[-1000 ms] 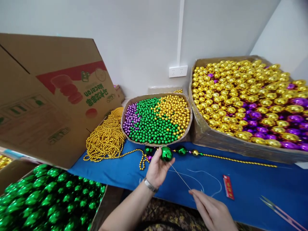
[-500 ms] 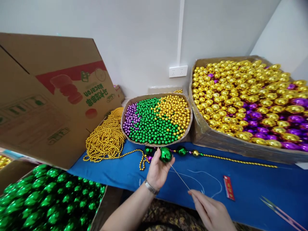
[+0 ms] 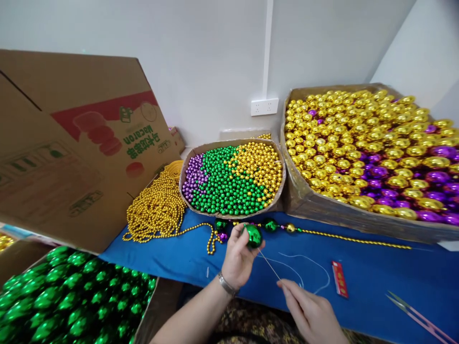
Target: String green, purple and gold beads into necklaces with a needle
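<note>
My left hand [image 3: 237, 260] is closed around a large shiny green bead [image 3: 254, 236], held over the near side of the blue cloth. A long thin needle [image 3: 269, 264] runs from the bead's underside down to my right hand [image 3: 310, 310], whose fingertips pinch its other end. White thread [image 3: 304, 258] lies in loops on the cloth close to my right hand. Just behind the held bead stretches a strand of green, purple and gold beads [image 3: 270, 224], joined at the right to a twisted gold cord [image 3: 355, 239].
A box of small purple, green and gold beads [image 3: 229, 184] stands ahead. Large gold and purple beads [image 3: 358, 157] fill the right box; green ones [image 3: 71, 291] lie lower left. Gold bead chains [image 3: 156, 205], a carton [image 3: 89, 143], a red packet [image 3: 340, 279] and scissors [image 3: 418, 315] lie around.
My left hand has shifted slightly right and down with the green bead, and its fingers have changed position on it. My right hand has moved a little left, still pinching the needle.
</note>
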Action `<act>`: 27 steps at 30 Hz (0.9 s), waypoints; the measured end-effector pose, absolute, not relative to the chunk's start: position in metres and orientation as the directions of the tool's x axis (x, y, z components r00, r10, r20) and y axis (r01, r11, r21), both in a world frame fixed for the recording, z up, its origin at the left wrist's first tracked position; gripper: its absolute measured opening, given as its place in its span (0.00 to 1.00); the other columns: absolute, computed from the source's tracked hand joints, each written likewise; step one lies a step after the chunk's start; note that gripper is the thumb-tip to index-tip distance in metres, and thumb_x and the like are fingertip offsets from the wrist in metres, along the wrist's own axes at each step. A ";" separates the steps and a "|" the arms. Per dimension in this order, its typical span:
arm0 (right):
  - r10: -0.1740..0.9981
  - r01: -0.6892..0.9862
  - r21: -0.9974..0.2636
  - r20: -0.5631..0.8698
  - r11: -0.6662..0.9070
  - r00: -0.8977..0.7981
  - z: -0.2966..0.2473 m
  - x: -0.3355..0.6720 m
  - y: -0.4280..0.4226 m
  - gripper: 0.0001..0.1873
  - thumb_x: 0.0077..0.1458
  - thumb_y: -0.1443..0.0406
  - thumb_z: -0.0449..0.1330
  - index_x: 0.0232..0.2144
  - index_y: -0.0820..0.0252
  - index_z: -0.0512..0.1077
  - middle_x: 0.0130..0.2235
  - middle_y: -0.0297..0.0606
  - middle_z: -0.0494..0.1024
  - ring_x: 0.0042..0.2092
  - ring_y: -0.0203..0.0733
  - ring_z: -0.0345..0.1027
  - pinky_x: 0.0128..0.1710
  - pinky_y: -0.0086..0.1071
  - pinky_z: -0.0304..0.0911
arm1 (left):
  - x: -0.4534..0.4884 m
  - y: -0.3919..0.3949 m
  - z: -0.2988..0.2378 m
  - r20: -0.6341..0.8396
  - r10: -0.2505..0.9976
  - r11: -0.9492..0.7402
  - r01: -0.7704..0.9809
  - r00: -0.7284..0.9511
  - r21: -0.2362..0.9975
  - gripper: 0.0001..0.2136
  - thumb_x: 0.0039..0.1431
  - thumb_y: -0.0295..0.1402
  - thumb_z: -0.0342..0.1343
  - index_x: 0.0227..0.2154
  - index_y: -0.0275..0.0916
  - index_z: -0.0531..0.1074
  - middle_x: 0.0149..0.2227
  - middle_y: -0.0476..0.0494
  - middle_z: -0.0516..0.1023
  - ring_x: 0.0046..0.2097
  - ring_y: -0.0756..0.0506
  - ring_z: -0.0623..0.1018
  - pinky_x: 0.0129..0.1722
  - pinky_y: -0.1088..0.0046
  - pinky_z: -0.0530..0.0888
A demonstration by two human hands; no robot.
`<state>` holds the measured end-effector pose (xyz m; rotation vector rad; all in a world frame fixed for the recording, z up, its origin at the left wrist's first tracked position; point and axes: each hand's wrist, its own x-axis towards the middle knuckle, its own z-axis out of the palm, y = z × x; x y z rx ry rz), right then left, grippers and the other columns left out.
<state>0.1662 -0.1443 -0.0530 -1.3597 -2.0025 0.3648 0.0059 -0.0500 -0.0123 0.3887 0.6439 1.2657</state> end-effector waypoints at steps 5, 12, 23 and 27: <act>0.897 0.706 -0.583 0.406 0.403 -0.176 -0.051 0.164 -0.139 0.14 0.63 0.66 0.44 0.40 0.58 0.69 0.36 0.41 0.81 0.34 0.36 0.77 0.31 0.22 0.69 | 0.007 -0.062 -0.013 -0.156 0.947 0.313 -0.683 0.282 0.660 0.16 0.50 0.28 0.61 0.42 0.43 0.67 0.43 0.46 0.68 0.42 0.46 0.72 0.45 0.60 0.72; 0.892 0.701 -0.588 0.423 0.403 -0.158 -0.054 0.165 -0.138 0.15 0.62 0.65 0.45 0.41 0.57 0.71 0.36 0.40 0.81 0.36 0.38 0.77 0.33 0.23 0.70 | 0.006 -0.067 -0.015 -0.145 0.916 0.357 -0.597 0.374 0.718 0.16 0.50 0.31 0.62 0.43 0.43 0.67 0.45 0.44 0.68 0.41 0.47 0.73 0.39 0.68 0.73; 0.893 0.703 -0.617 0.445 0.355 -0.061 -0.051 0.184 -0.137 0.14 0.63 0.61 0.46 0.35 0.58 0.70 0.30 0.39 0.79 0.27 0.39 0.75 0.24 0.24 0.66 | 0.001 0.068 0.006 0.209 0.923 -0.380 0.684 0.323 0.623 0.10 0.57 0.30 0.51 0.41 0.37 0.70 0.42 0.40 0.73 0.48 0.43 0.71 0.50 0.63 0.67; 0.892 0.713 -0.610 0.449 0.346 -0.049 -0.053 0.185 -0.137 0.15 0.63 0.61 0.46 0.37 0.58 0.71 0.32 0.41 0.80 0.32 0.41 0.76 0.29 0.25 0.68 | 0.017 0.110 0.004 0.144 0.933 -0.351 0.756 0.329 0.553 0.04 0.52 0.25 0.54 0.32 0.34 0.72 0.39 0.35 0.73 0.49 0.37 0.70 0.49 0.56 0.66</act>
